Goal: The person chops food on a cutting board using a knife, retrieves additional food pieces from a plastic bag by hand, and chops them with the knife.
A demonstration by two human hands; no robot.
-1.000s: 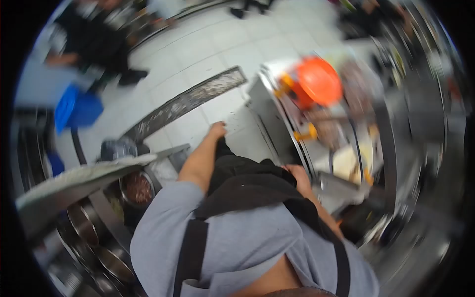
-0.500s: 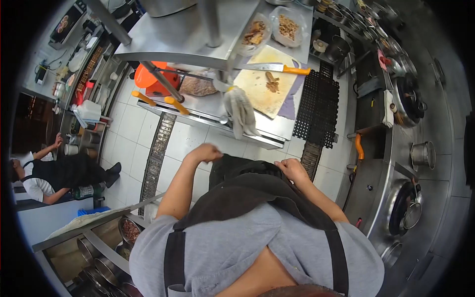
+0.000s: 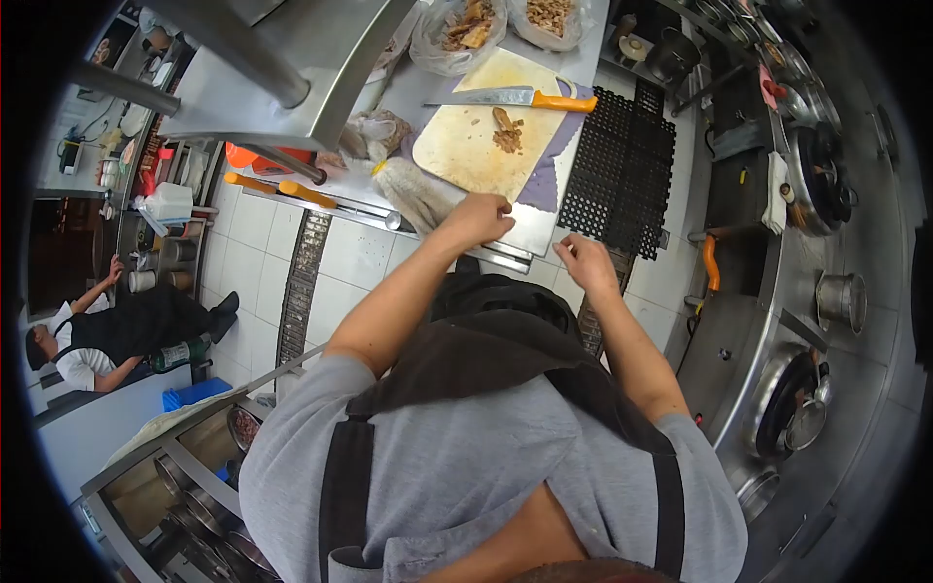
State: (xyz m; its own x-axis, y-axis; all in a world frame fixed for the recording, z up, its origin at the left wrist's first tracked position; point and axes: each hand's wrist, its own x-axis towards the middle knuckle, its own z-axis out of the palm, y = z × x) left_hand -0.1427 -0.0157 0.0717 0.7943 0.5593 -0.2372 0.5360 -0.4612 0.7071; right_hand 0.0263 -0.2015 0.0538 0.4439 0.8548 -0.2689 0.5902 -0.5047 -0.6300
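My left hand (image 3: 477, 220) is over the front edge of the steel counter, just right of a greyish cloth (image 3: 418, 192) that hangs there. Its fingers are loosely bent and nothing shows in them. To its right, my right hand (image 3: 587, 263) is in the air in front of the counter corner, fingers half curled and slightly apart, holding nothing visible. Ahead of both hands is a cutting board (image 3: 466, 146) on a purple cloth (image 3: 551, 180). On the board are an orange-handled knife (image 3: 505, 97) and some chopped brown food (image 3: 506, 134).
Two plastic bags of food, one (image 3: 462, 34) left of the other (image 3: 550, 19), stand behind the board. A steel shelf (image 3: 282, 83) overhangs the counter's left side. Pots and a stove line (image 3: 777, 282) run along the right. Another person (image 3: 126, 330) is at far left.
Both hands have moved forward from the apron's front to the counter edge, the left one also rightward. The counter sits closer to my body.
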